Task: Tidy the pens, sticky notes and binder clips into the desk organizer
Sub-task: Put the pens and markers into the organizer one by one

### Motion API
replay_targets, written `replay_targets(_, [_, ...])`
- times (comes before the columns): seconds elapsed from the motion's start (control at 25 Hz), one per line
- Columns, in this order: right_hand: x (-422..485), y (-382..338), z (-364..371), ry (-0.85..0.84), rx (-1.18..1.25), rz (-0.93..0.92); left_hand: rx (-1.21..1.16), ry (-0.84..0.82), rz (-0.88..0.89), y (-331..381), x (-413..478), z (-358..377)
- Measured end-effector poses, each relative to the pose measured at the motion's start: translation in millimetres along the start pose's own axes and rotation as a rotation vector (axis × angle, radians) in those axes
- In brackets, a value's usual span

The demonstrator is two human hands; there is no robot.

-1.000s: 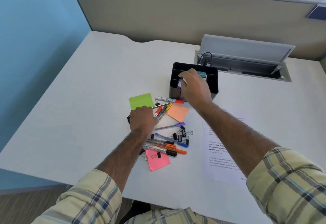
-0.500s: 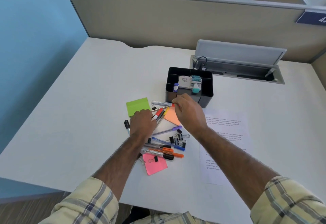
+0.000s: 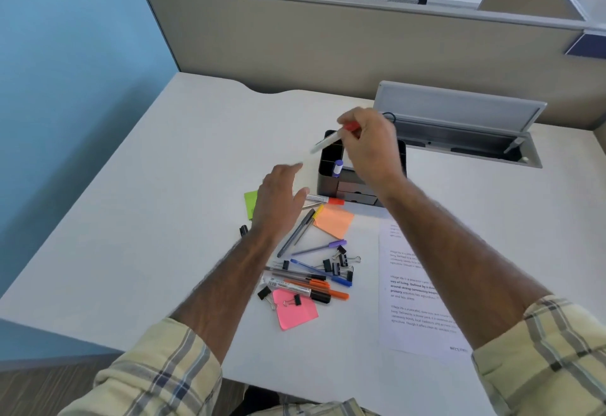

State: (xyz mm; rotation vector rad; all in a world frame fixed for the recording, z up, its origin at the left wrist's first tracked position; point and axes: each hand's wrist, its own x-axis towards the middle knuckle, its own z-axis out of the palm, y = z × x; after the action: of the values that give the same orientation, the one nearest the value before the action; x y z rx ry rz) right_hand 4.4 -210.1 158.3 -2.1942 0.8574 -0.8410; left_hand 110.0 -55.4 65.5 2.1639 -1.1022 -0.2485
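Above organizer (image 3: 328,182), marker (image 3: 328,142) in right hand (image 3: 370,150)

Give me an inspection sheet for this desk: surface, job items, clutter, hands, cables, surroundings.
Surface: white desk, stationery scattered near its middle.
Job's things: black desk organizer behind loose pens, black binder clips, green sticky pad, orange sticky pad, pink sticky pad.
Clutter: printed paper sheet, right of the pile.
Hands: right hand grips a red-capped white marker above the organizer; left hand open, holding nothing.
Cables: black cable loop in the open grey cable tray.
Surroundings: beige partition, blue wall.
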Motion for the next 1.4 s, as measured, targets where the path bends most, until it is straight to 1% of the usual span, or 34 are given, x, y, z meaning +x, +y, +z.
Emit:
replay_targets(0.08, [21, 7, 1, 0.008, -0.152, -0.005, 0.145, -0.099, -0.031, -10, -10, 7])
replay_targets(0.16, [30, 16, 11, -0.073, -0.323, -0.004, 0.221, -0.195, -0.031, -18, -25, 14])
replay_targets(0.28, [30, 24, 28, -0.23, -0.516, -0.067, 0.226, -0.247, -0.029, -26, -46, 17])
replay_targets(0.36, [30, 27, 35, -0.319, -0.577, -0.099, 0.26, -0.308, 0.036, -30, -58, 17])
replay_targets(0.48, [29, 30, 39, -0.379, -0.623, -0.108, 0.318, -0.442, 0.177, -31, -70, 16])
replay_targets(0.6, [25, 31, 42, -0.402, -0.642, -0.132, 0.362, -0.551, 0.257, -29, -76, 19])
replay_targets(0.68, [20, 31, 38, -0.367, -0.621, -0.138, 0.409, -0.591, 0.317, -28, -78, 21])
replay_targets(0.88, [-5, 24, 17, -0.131, -0.482, -0.218, 0.501, -0.594, 0.421, -26, -82, 27])
replay_targets(0.96, [-20, 21, 9, -0.086, -0.413, -0.245, 0.522, -0.574, 0.446, -24, -81, 31])
replay_targets(1.08, [-42, 23, 1, -0.043, -0.304, -0.253, 0.492, -0.524, 0.395, -25, -79, 36])
replay_targets(1.2, [-57, 32, -3, -0.035, -0.289, -0.221, 0.549, -0.442, 0.348, -34, -78, 40])
replay_targets(1.4, [-69, 38, -8, -0.082, -0.324, -0.194, 0.654, -0.451, 0.38, -38, -71, 41])
